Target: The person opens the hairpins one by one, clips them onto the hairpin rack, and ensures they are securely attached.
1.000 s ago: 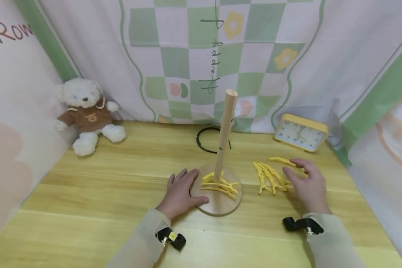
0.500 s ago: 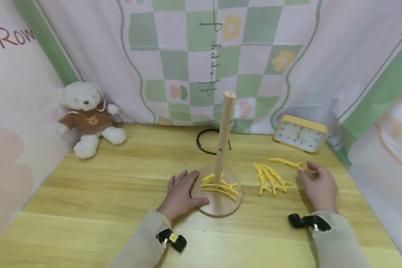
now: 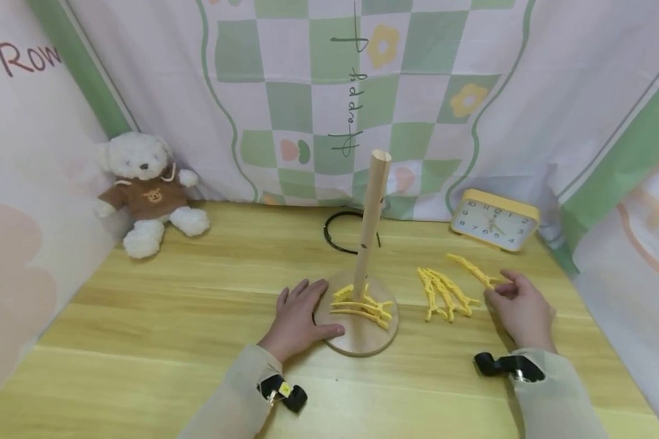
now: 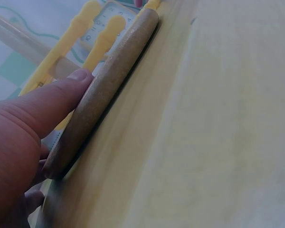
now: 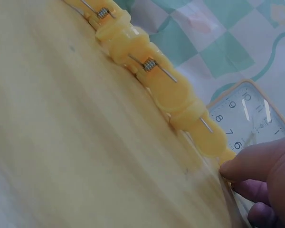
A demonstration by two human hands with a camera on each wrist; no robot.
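Observation:
My left hand [image 3: 295, 318] lies at the left side of a round wooden base [image 3: 358, 342], fingers spread along its edge and thumb [image 4: 61, 97] over the rim. A wooden pole [image 3: 370, 225] with small holes rises from that base. Several yellow hair clips [image 3: 360, 308] lie on the base around the pole's foot. To the right, my right hand [image 3: 524, 311] pinches the wide end of a single yellow hair clip [image 3: 472, 268] between thumb and fingertips. Between the base and this hand, more yellow clips [image 3: 442, 292] lie side by side; metal springs show on clips [image 5: 171, 90] in the right wrist view.
A thin black hoop [image 3: 329, 235] lies behind the pole. At the back right stands a yellow clock [image 3: 494, 221], and a white teddy bear [image 3: 152, 192] in a brown top sits at the back left. A printed curtain [image 3: 285, 103] hangs behind the wooden table [image 3: 159, 341].
My right hand has moved off to the right, then taken the single clip's end, and that clip has turned to a steeper slant. The left hand has stayed on the base.

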